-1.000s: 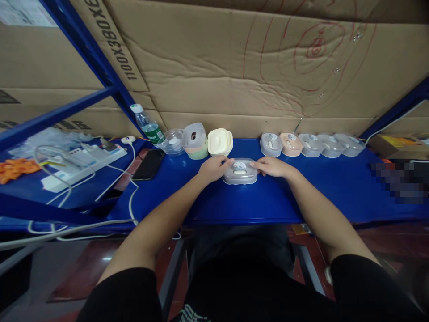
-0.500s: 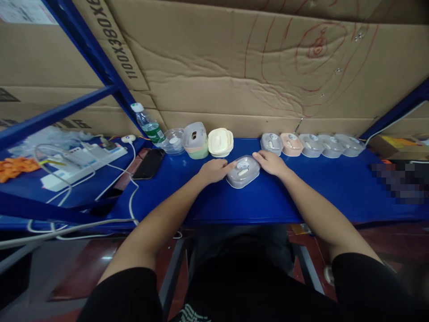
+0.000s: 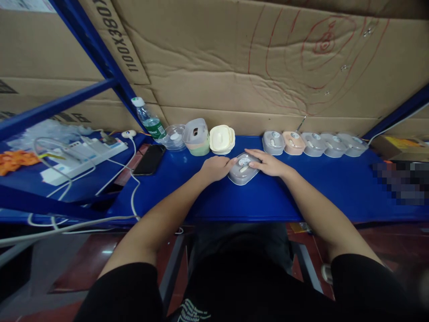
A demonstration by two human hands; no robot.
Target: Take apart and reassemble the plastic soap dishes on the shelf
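A grey plastic box point(image 3: 241, 175) with a clear lid, a round label and a small pale latch rests on the blue table in front of me. My left hand point(image 3: 217, 168) is closed around its left side, thumb along the lid's edge and the other fingers mostly hidden behind it. From the right, my right hand point(image 3: 268, 163) grips the box, its fingers across the back of the lid and the thumb near the latch. Behind my left hand sit a stack of cream lids or trays point(image 3: 221, 139) and nested grey, peach and green tubs point(image 3: 197, 138).
Several lidded boxes point(image 3: 313, 144) stand in a row at the back right, one of them peach. Toward the left are a clear round container point(image 3: 175, 138), a water bottle point(image 3: 151, 123), a phone point(image 3: 149, 160) and a power strip point(image 3: 80, 163) with loose cables.
My right hand has shifted left, from the box's right edge onto its lid. My left hand still holds the left side. The view has tilted slightly.
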